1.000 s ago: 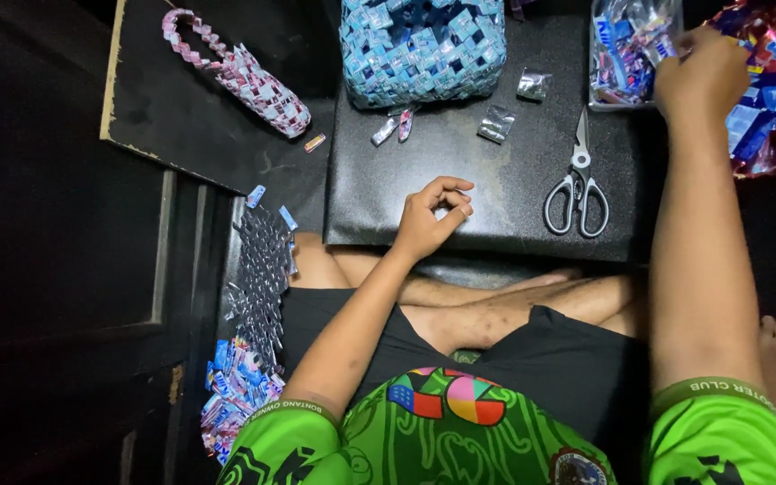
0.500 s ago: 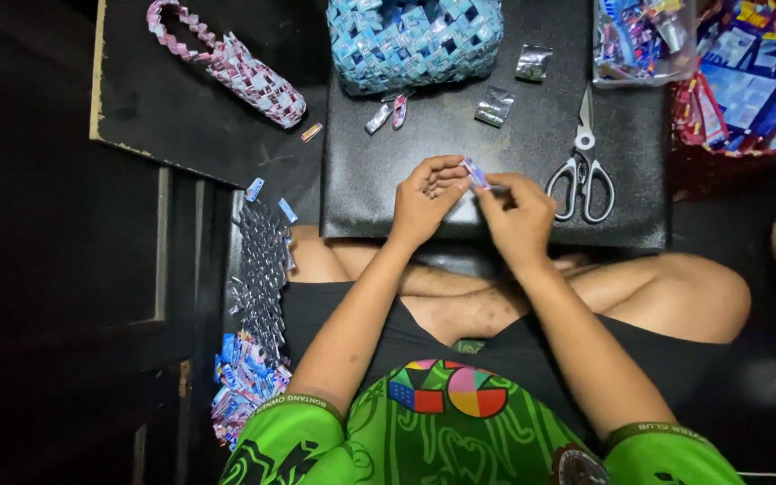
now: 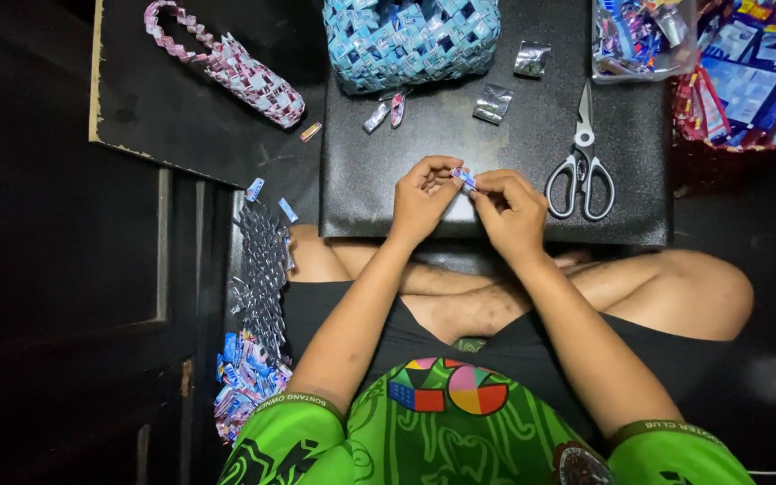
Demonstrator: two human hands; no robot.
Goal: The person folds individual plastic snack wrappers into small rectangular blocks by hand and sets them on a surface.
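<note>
My left hand (image 3: 422, 196) and my right hand (image 3: 512, 209) meet over the near edge of a black board (image 3: 496, 135) resting above my crossed legs. Between their fingertips they pinch a small folded strip of blue and white wrapper (image 3: 464, 179). Both hands are closed on that strip. A pair of scissors (image 3: 579, 162) with black and white handles lies on the board just right of my right hand.
A blue woven basket (image 3: 410, 38) stands at the board's far edge, with small folded wrapper pieces (image 3: 386, 111) and silver foil bits (image 3: 493, 101) near it. A pink woven chain (image 3: 226, 63) lies on a dark board at left. Wrapper piles (image 3: 747, 72) sit at right; a woven strip (image 3: 262, 269) lies at left.
My right hand came back from the wrapper pile at the far right to the left hand. Both now pinch the small strip together, much as half a second ago.
</note>
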